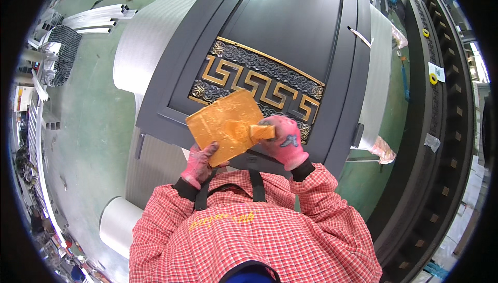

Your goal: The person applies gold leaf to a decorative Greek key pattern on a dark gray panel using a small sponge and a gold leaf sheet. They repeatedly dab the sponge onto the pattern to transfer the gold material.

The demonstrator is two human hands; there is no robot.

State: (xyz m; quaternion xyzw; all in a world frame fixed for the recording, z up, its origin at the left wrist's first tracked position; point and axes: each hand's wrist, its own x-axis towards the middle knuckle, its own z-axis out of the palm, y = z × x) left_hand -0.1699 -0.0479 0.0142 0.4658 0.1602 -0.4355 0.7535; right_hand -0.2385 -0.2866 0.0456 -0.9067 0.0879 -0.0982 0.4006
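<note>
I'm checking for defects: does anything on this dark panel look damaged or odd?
A pale strip on the dark panel, near its right edge, stands out against the plain surface; I can't tell whether it's damage.

Bends both arms point(163, 205) inward from below, clad in red-and-white checked fabric sleeves point(320, 183) ending in snug black cuffs point(303, 170). Holds the smudged pink-gloved left hand point(198, 165) lower, palm largely hidden — clasping with the thumb on top. Curls the brighter pink-gloved right hand point(284, 140), marked blue-grey across the back, into a closed grip — raised slightly higher and turned leftward.
</note>
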